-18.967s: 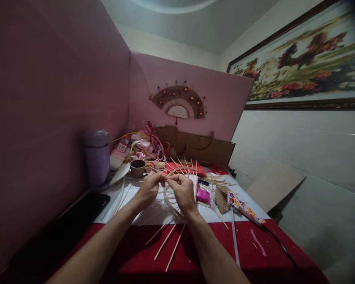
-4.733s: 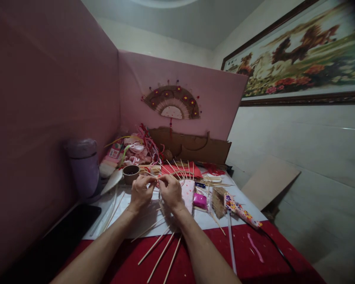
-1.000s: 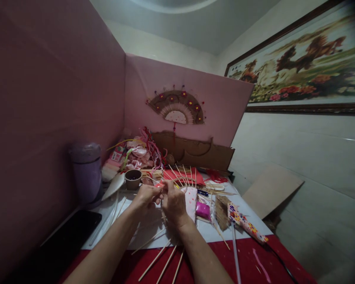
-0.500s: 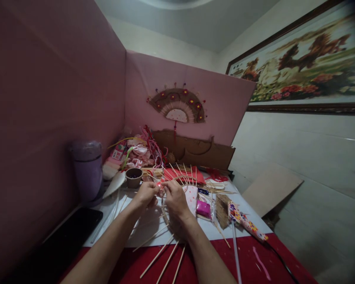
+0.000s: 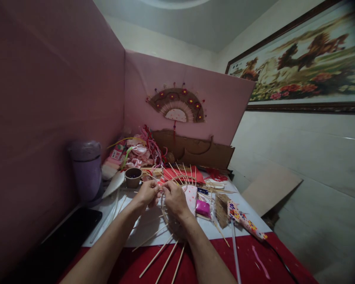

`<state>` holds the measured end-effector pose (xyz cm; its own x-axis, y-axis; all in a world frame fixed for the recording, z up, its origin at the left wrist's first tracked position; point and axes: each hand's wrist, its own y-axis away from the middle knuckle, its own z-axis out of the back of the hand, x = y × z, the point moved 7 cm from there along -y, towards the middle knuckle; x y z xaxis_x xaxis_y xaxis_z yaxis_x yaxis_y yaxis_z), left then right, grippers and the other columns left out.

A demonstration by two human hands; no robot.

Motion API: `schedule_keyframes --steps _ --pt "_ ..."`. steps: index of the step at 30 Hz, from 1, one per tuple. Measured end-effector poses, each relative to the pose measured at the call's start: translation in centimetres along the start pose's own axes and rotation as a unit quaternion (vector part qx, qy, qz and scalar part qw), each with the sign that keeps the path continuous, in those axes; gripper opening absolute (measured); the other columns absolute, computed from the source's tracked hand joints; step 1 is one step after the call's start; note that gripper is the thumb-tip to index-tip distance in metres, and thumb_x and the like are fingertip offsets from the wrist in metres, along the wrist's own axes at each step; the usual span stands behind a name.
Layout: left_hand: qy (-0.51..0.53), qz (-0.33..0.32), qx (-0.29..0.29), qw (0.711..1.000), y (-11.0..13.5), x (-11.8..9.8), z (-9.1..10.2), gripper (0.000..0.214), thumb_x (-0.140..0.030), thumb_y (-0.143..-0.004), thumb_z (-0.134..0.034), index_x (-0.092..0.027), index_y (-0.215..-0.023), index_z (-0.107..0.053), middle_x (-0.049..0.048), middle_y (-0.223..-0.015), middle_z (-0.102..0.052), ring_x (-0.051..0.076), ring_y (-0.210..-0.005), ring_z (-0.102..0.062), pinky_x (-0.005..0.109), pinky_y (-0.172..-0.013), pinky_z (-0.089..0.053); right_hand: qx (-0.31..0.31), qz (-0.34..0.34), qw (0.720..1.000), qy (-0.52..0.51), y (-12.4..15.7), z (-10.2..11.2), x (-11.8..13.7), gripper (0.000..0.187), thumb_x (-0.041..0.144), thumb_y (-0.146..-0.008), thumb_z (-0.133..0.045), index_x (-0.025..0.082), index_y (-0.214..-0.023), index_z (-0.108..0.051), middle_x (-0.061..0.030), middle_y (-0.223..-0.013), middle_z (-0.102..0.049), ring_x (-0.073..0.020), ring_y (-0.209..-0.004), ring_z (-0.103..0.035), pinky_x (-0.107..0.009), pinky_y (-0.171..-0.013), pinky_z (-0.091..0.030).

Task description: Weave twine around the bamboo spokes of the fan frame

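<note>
My left hand (image 5: 148, 193) and my right hand (image 5: 175, 197) meet at the fingertips, both closed in a pinch. What they hold between them is too small and hidden to make out. Beneath and beside my right hand lies a fan-shaped frame of thin wooden sticks (image 5: 155, 255), which spread outward toward the back and the front. Its half-round piece (image 5: 191, 197), white with pink dots, shows just right of my right hand. Part of the frame is covered by my hands and forearms.
A brown cup (image 5: 133, 178) with dark bits stands left of my hands, near a purple lidded tumbler (image 5: 87, 173) and a black phone (image 5: 79, 224). To the right are a magenta packet (image 5: 203, 208) and a flower-patterned glue gun (image 5: 246, 221). A finished-looking fan (image 5: 177, 114) hangs behind.
The reddish bit seen between my fingertips earlier is now mostly hidden as the fingers have shifted slightly. My arms and the sticks stay nearly where they were.
</note>
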<state>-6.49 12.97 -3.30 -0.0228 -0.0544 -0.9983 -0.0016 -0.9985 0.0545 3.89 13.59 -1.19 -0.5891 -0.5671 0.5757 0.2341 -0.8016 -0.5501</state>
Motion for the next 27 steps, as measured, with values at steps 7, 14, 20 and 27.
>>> schedule_keyframes --steps 7,14,20,27 --pt "-0.008 -0.013 0.001 1.000 -0.8 0.5 0.4 0.028 -0.035 -0.071 -0.052 -0.019 -0.052 -0.039 -0.0088 -0.027 -0.034 0.007 -0.021 -0.032 0.016 -0.025 -0.017 -0.001 0.007 1.000 -0.016 -0.1 0.1 0.2 0.015 0.021 -0.080 -0.044 0.020 -0.067 -0.050 0.0009 -0.066 -0.056 -0.0120 -0.063 -0.051 -0.022 -0.059 -0.033" --pt "-0.024 -0.059 0.000 0.998 -0.3 -0.6 0.5 0.020 -0.033 -0.062 -0.062 -0.015 -0.060 -0.053 -0.0077 -0.034 -0.042 0.006 -0.025 -0.035 0.017 -0.027 -0.023 -0.004 0.003 1.000 -0.022 -0.1 0.2 0.3 0.015 0.020 -0.080 -0.041 0.019 -0.067 -0.048 0.0007 -0.065 -0.055 -0.0121 -0.062 -0.050 -0.022 -0.058 -0.032" --pt "-0.053 -0.078 -0.056 0.994 -0.4 -0.7 0.9 0.025 -0.029 -0.066 -0.056 -0.017 -0.046 -0.045 -0.0086 -0.028 -0.035 0.005 -0.022 -0.031 0.017 -0.027 -0.018 -0.007 0.017 0.999 -0.034 0.0 0.3 0.7 0.016 0.019 -0.078 -0.044 0.019 -0.063 -0.048 0.0026 -0.058 -0.052 -0.0104 -0.056 -0.046 -0.021 -0.055 -0.031" --pt "-0.059 -0.089 -0.098 0.989 -0.4 -0.5 1.8 0.023 -0.032 -0.065 -0.055 -0.017 -0.049 -0.049 -0.0081 -0.030 -0.037 0.005 -0.024 -0.032 0.017 -0.029 -0.021 -0.001 -0.005 0.999 -0.053 -0.1 0.5 0.3 0.016 0.021 -0.079 -0.046 0.018 -0.066 -0.056 0.0012 -0.059 -0.057 -0.0109 -0.056 -0.051 -0.021 -0.054 -0.033"
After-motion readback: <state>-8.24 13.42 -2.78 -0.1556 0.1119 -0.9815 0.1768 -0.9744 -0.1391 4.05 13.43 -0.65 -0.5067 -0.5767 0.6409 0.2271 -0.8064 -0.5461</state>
